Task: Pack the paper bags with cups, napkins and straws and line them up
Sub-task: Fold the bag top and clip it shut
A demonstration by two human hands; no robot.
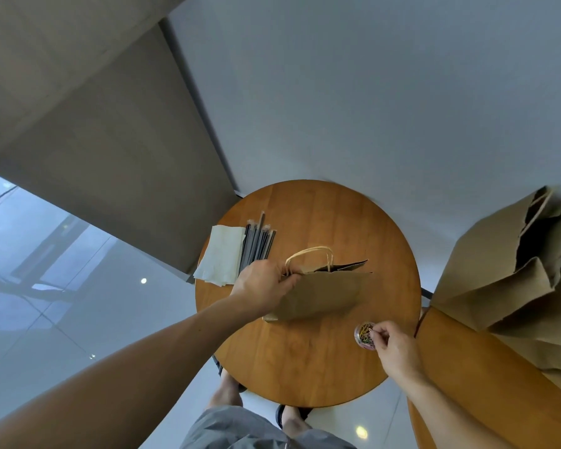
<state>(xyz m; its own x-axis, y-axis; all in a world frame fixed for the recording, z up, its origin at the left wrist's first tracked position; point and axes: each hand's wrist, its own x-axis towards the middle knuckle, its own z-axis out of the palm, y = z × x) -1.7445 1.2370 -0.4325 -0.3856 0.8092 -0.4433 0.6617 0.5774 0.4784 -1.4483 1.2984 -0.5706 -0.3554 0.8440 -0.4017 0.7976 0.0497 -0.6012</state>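
A brown paper bag (324, 294) with twisted paper handles stands on the round wooden table (305, 361). My left hand (263, 286) grips the bag's top left edge by the handles. My right hand (394, 346) pinches a paper clip out of a small round tub of coloured paper clips (365, 335) at the table's right side. A stack of white napkins (221, 259) lies at the table's left edge, with a bundle of wrapped black straws (256, 246) beside it. No cups are visible.
A second wooden table (467, 367) at the right carries several brown paper bags (512, 273), standing with open tops. The wall is right behind the round table, a window and grey blind at the left. My feet stand on the tiled floor under the table's near edge.
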